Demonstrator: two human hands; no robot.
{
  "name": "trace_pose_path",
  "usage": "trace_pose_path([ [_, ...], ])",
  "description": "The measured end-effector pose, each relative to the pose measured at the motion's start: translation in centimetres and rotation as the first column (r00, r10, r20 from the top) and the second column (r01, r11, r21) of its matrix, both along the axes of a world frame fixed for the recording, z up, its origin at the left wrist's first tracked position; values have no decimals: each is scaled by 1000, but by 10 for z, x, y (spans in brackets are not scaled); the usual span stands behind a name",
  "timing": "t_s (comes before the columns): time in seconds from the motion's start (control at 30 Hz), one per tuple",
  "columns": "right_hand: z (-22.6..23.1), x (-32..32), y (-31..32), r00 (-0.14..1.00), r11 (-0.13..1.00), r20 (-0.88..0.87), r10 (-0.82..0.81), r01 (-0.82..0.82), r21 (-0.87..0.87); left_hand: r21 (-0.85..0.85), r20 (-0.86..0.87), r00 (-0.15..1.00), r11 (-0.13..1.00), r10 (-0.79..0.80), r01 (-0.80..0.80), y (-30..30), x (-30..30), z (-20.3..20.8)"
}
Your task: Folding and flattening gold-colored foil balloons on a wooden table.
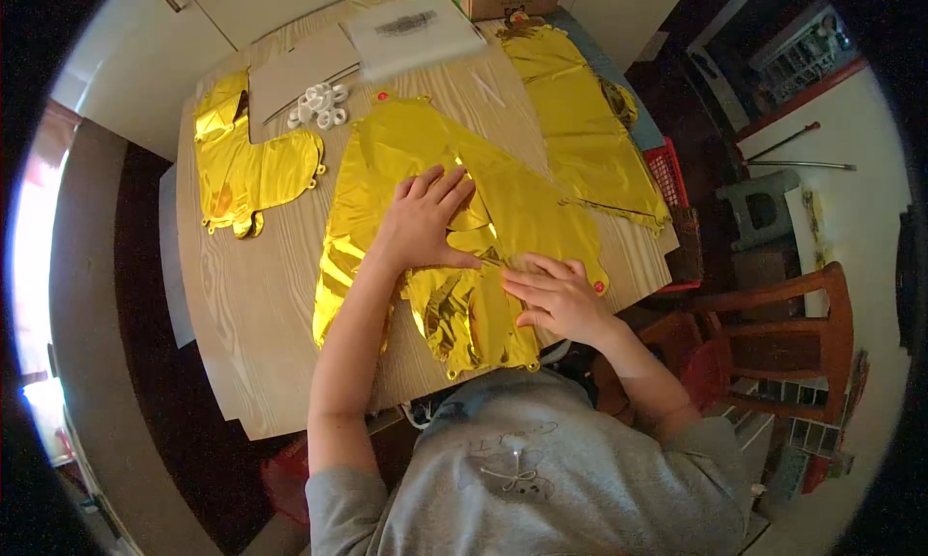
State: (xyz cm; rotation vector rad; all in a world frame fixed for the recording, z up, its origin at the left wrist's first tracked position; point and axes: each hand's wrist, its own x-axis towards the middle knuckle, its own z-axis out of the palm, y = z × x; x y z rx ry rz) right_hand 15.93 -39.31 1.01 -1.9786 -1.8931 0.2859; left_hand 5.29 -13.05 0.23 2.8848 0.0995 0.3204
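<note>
Under both hands: gold foil piece [522, 218], mid worktop [275, 314], broad part spread flat, crumpled flap [469, 314] down by near edge. L hand [425, 218]: palm-down on foil, fingers splayed. R hand [558, 293]: fingers laid at flap's R side, thumb a bit off. Grip, both: apart, pressing rather than clamped; can't tell re any foil caught under R fingertips.

Risks, best guess:
1) Skewed crease. Cause: uneven press, L vs R, over wrinkled layers. Prob hard to smooth back out.
2) Flap slipping off near edge. Cause: lower tabs [451, 373] right about at the edge, close to shirt [541, 459]; could snag w/ a lean fwd.
3) Puncture or tear. Cause: nail dug into a sharp fold, esp. near tabs.
4) Bulge, if any air inside. Cause: pressing toward a closed side; can't see air path.
5) Drag into far-R foil piece [580, 121]. Cause: big sideways sweep; edges v. close, can't tell re overlap.

Lower risk: far-L foil piece [217, 160] and white rings [319, 106], apart from both hands.
</note>
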Motion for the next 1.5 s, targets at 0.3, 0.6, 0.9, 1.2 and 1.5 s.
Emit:
trace_pose_path([
  [0.3, 13, 15, 21, 987, 974, 127, 103, -74, -212, 12, 13, 1000, 1000, -2, 2, 0, 0, -2],
  [0.6, 9, 20, 23, 975, 977, 177, 137, -103, -185, 13, 1, 1000, 1000, -1, 1, -1, 1, -1],
  [0.9, 7, 21, 23, 977, 984, 164, 138, -117, -133, 135, -21, 1000, 991, -22, 25, -11, 3, 18],
  [1.2, 10, 22, 23, 976, 976, 161, 146, -116, -185, -12, -16, 974, 974, -226, 226, -25, -5, 15],
  [1.5, 10, 22, 22, 985, 978, 118, 129, -107, -177, -7, -11, 968, 968, -250, 250, -34, -10, 19],
])
